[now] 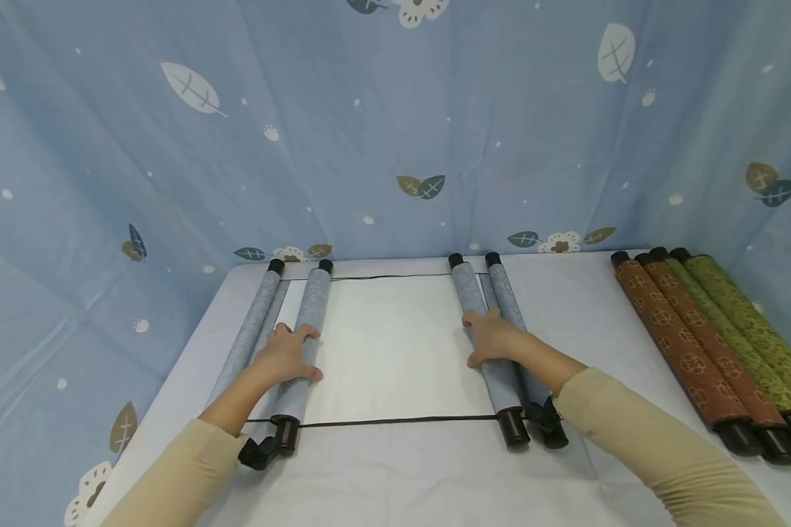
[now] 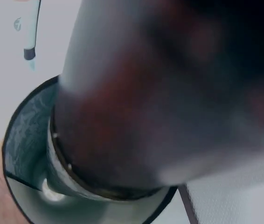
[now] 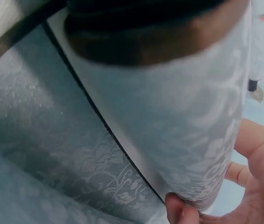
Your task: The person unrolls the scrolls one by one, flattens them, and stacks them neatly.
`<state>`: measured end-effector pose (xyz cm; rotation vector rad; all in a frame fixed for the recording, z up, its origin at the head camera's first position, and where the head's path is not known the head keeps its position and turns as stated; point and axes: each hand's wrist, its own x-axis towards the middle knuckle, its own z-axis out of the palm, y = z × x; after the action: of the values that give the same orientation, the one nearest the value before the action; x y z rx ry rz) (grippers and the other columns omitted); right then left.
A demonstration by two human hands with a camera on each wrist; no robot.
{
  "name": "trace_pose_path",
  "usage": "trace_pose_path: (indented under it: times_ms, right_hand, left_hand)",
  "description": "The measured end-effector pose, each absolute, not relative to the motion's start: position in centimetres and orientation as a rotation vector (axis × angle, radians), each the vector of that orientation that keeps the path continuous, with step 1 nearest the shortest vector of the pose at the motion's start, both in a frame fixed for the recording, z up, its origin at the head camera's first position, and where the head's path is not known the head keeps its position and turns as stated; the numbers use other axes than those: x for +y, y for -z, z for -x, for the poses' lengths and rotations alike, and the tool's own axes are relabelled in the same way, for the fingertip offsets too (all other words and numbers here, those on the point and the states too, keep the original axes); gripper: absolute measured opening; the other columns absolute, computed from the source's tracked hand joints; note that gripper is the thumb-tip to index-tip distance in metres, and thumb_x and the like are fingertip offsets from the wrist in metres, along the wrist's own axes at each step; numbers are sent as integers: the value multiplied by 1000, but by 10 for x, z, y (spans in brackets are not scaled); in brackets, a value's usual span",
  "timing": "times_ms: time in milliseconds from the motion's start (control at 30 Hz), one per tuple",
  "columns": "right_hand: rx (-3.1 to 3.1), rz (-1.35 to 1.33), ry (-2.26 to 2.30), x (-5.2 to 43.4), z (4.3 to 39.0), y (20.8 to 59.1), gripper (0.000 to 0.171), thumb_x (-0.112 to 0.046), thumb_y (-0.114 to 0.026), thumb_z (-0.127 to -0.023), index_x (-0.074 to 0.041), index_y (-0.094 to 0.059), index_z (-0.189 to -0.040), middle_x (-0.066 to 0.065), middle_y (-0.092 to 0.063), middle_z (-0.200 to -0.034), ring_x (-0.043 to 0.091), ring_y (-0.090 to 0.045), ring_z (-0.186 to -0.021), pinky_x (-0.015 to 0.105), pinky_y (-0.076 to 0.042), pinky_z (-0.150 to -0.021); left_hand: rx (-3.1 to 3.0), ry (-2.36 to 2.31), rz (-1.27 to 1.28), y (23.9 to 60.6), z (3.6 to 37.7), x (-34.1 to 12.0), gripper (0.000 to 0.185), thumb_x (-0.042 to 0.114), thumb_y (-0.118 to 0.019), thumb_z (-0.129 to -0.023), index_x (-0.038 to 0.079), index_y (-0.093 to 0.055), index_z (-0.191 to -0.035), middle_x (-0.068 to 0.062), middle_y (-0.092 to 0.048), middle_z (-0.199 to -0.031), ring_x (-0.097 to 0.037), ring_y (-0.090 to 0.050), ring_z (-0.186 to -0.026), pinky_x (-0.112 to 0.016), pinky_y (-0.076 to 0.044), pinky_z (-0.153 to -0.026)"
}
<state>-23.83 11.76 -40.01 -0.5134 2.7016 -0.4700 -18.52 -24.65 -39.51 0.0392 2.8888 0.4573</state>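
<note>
A blue-grey hanging scroll lies across the white table with its blank white paper (image 1: 395, 344) spread in the middle. Two rolled parts stand at each side, ending in black knobs. My left hand (image 1: 283, 357) grips the inner left roll (image 1: 314, 293), thumb and fingers over it. On the other side, my right hand (image 1: 496, 337) holds the inner right roll (image 1: 466, 285); the right wrist view shows fingers curled round its patterned cloth (image 3: 188, 126). Beside them lie the outer left roll (image 1: 253, 318) and outer right roll (image 1: 506, 293). A blurred dark knob (image 2: 122, 126) fills much of the left wrist view.
Several rolled scrolls lie side by side at the right, some with brown cloth (image 1: 675, 337) and some with yellow-green cloth (image 1: 751, 322). A blue curtain (image 1: 369, 132) with leaf prints hangs behind the white table (image 1: 382, 468).
</note>
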Motion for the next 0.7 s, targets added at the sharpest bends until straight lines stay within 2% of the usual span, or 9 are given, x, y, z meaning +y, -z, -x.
trace_pose_path:
  times_ms: [200,333,500,633,700]
  right_hand:
    - [2702,506,537,125,245,403,59,-8,-77,-68,-2,-50,-119,37,-38,-114,29,-48,-79,31,-45,-54]
    - [2645,420,647,133,247,402,57,-8,-69,-73,-2,-47,-125,40,-35,-122,31,-47,-81,32,-42,-57]
    - [2584,328,791,141,246,395,49,-9,-59,-82,-2,-48,-129,32,-43,-120,27,-43,-78,32,-38,-60]
    - [2532,336,937,146,244,393,40,-8,-50,-87,3,-52,-126,29,-48,-127,28,-48,-85,34,-41,-69]
    - [2519,343,981,148,243,393,39,-9,-47,-89,4,-54,-125,29,-45,-134,32,-50,-98,38,-43,-77]
  left_hand:
    - [2910,-508,-25,393,184,-250,72,23,-86,-67,10,-51,-128,-34,-33,-118,-46,-40,-105,-44,-45,-65]
    - [2898,-575,-10,394,184,-255,68,17,-84,-67,10,-52,-127,-33,-34,-119,-45,-40,-105,-46,-45,-65]
    - [2884,-615,-45,395,184,-260,66,12,-80,-66,8,-52,-125,-32,-37,-115,-42,-43,-98,-45,-45,-64]
    - [2874,-617,-55,396,184,-263,65,10,-74,-66,7,-51,-126,-34,-39,-114,-42,-45,-96,-44,-45,-63]
    - [2867,-623,-55,396,184,-264,64,10,-72,-67,7,-50,-127,-34,-40,-114,-42,-45,-96,-43,-45,-63]
